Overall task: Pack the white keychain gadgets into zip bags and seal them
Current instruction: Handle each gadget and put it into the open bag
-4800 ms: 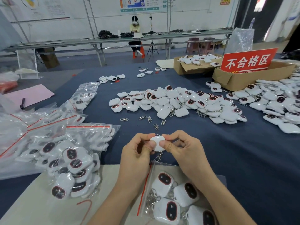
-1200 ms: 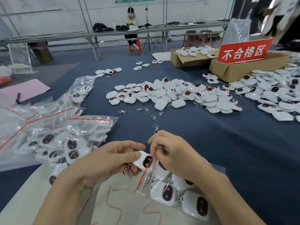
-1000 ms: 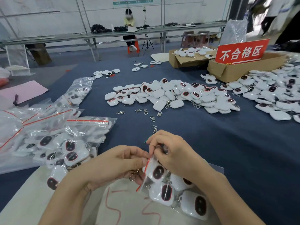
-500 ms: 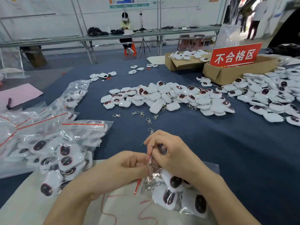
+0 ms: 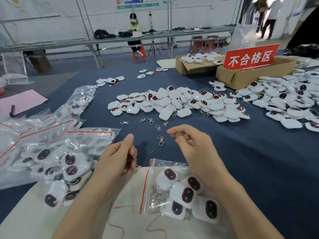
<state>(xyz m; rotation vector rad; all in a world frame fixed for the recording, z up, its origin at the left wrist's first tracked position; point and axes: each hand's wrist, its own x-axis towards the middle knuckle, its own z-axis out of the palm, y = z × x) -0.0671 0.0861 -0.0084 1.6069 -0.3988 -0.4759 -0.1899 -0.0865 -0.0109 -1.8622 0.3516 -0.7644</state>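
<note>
Both hands were off the work. The left hand (image 5: 119,157) hovered with its thumb raised and its fingers loosely curled. The right hand (image 5: 191,144) hovered at its 3 o'clock, fingers equally slack. Neither hand had plain hold of anything. A small metallic glint at the lower edge of the left hand was too small to identify.

The zip bag (image 5: 165,165) lay flat at 6 o'clock of the right hand, resting on the beige sheet (image 5: 131,195). Its red zip strip (image 5: 144,188) faced 9 o'clock, probably so that the left hand could feed the mouth. Five white gadgets (image 5: 185,195) showed through the film, dark faces up, with their key rings bunched against the strip. Whether the strip was pressed shut could not be determined.

The loose pile (image 5: 172,102) lay at 12 o'clock on the blue cloth (image 5: 259,161), evidently as supply. Stray metal clasps (image 5: 160,140) lay between it and the hands. The filled bags (image 5: 82,140) were heaped at 9 o'clock, probably as finished output.

At 1 o'clock a cardboard box (image 5: 241,78) stood behind a red sign (image 5: 250,56), and its contents were hidden. A second box (image 5: 193,68) beside it held more gadgets.
</note>
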